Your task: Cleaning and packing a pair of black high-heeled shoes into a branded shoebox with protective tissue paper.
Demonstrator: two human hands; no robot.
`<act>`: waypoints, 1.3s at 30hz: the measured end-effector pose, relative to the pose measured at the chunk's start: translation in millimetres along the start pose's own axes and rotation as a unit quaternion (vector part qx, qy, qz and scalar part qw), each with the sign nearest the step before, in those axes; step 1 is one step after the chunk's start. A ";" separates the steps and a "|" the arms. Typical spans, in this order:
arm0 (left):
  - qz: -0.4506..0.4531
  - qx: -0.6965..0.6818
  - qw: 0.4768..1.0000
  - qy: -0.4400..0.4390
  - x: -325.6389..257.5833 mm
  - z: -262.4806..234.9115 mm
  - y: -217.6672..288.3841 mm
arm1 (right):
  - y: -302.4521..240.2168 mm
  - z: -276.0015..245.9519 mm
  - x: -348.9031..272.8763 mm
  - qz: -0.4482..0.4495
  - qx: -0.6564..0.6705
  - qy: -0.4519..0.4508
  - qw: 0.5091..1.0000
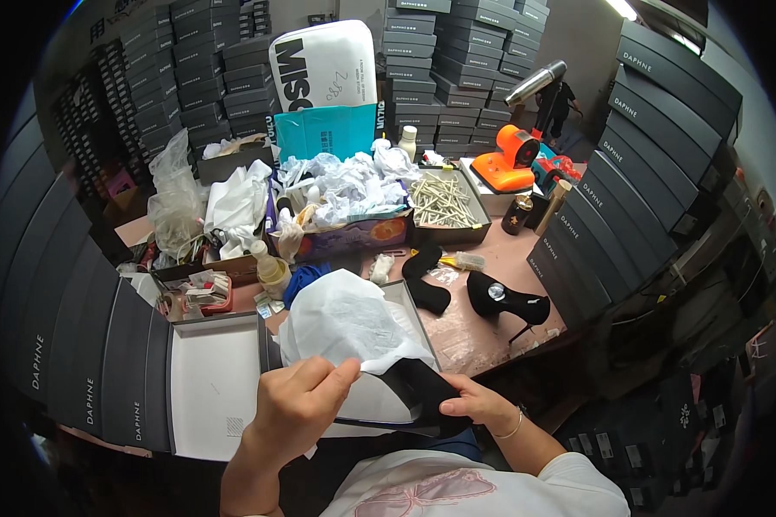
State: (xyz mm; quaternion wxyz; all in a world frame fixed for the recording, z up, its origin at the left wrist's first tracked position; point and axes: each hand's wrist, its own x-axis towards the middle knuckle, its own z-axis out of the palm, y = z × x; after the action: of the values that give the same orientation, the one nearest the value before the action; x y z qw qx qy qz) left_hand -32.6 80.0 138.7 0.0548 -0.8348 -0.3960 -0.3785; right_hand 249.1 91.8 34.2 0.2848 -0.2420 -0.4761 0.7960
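Grey boxes (655, 142) tower around all sides of the worktop (483, 345); the outermost fade into the dark rim of the view. Pale lettering repeats along their ends, legible on the nearer ones, too small on the rear stacks.

White bag (341, 65) upright beyond the far edge: bold black print, cut off at its left side, plus a handwritten mark. Teal board (323, 133) in front, its small print hard to make out.

Purple carton (345, 239) toward the far edge, heaped with crumpled paper (353, 185); its contents lower down hidden.

Open box (215, 379), white inside, at the near left of the worktop. A second open box (412, 320) by the near edge, mostly covered by white paper (341, 319).

Tray of pale sticks (444, 202) right of the carton; orange tool (509, 164) behind it, toward the far right corner.

Left hand (306, 401) at the near edge: thumb and bent fingers pinched on the white paper's lower border. Right hand (478, 405): closed on a black piece (418, 388), thumb on top, other fingers mostly hidden. Piece lies between the hands, partly under the paper; whether a whole shoe, cannot tell.

Black high-heeled shoe (513, 302) near the right edge, round shiny ornament on it. Brush (464, 261) just behind, partly hidden. Bracelet (519, 420) on the right wrist.
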 end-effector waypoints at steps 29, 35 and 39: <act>-0.021 -0.086 0.996 -0.021 -0.2 1.6 1.9 | -6.2 9.2 -17.1 -0.020 -0.070 -0.034 0.997; -0.021 -0.094 0.995 -0.028 0.8 3.8 2.4 | -4.8 6.0 -19.4 -0.020 -0.073 -0.030 0.997; -0.029 -0.090 0.995 -0.033 0.6 2.3 2.9 | -7.8 6.4 -16.9 -0.022 -0.069 -0.042 0.996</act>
State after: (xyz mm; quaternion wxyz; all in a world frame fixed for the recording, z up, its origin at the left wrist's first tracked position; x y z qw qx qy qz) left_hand -29.0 79.3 138.0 -0.0442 -0.8369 -0.3858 -0.3857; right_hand 258.8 79.3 45.8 0.2646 -0.2165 -0.5470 0.7641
